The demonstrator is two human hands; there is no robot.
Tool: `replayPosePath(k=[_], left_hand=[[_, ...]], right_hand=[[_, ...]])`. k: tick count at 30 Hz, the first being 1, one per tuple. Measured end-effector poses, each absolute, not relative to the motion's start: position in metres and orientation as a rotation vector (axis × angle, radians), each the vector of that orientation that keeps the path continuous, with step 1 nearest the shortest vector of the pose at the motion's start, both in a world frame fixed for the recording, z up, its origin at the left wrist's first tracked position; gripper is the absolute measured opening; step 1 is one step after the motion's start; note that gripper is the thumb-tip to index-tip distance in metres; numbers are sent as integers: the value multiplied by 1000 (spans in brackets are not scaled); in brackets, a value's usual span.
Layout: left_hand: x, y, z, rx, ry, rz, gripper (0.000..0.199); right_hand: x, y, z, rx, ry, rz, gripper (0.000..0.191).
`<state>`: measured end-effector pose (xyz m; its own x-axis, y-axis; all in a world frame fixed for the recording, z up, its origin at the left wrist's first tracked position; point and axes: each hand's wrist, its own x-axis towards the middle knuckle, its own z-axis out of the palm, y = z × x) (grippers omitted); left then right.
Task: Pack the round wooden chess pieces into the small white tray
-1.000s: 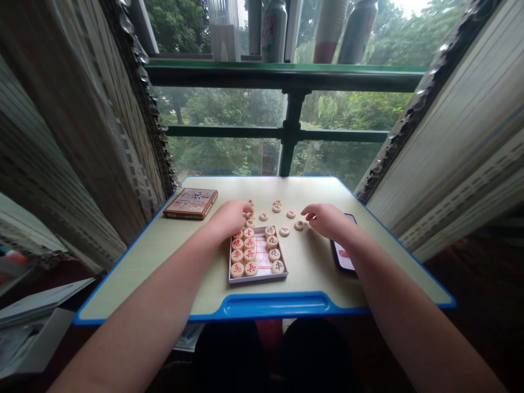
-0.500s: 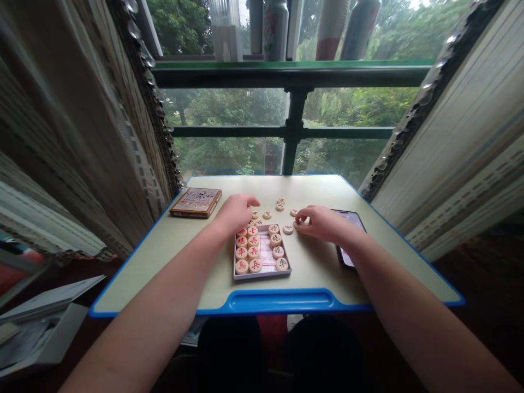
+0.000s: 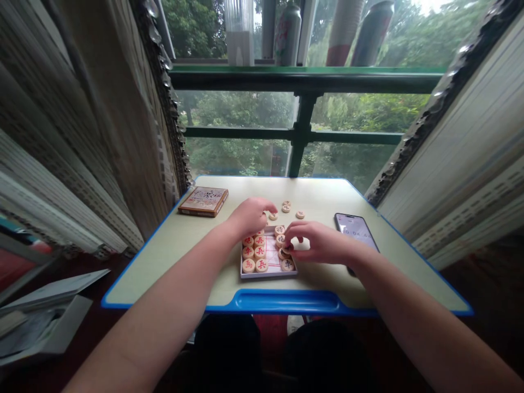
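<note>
A shallow white box on the small table holds round wooden Chinese chess pieces: red ones in two columns on the left, black ones along the right side. My right hand is over the box's right edge, thumb and finger pinching a Chinese chess piece above the black column. My left hand hovers beyond the box's far left corner, index finger stretched toward a loose piece; its other fingers are partly hidden. More loose pieces lie farther back.
A patterned box lid lies at the table's back left. A phone showing a timer lies right of my right hand. The table has a blue rim and front groove. Cans and cups stand on the window ledge behind.
My right hand has picked up a piece from the table and brought it left and nearer, over the box. The left hand has shifted slightly right. The view has shifted a little.
</note>
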<state>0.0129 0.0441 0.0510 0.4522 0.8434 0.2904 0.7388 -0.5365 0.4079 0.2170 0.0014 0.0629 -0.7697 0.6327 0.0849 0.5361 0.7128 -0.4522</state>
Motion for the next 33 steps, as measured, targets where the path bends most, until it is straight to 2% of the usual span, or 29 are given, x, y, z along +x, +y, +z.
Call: replayPosePath(k=[11,21,33], left_hand=[[12,40,56,2479,1324,671,36],[10,28,61,2581,859,408,15],[16,24,62,2622,850,365,9]], right_hand=[[217,3,61,-917,-2671,651,15],[216,2,60,-877,-2678,645,16],[215,2,58,-855,-2658,608,14]])
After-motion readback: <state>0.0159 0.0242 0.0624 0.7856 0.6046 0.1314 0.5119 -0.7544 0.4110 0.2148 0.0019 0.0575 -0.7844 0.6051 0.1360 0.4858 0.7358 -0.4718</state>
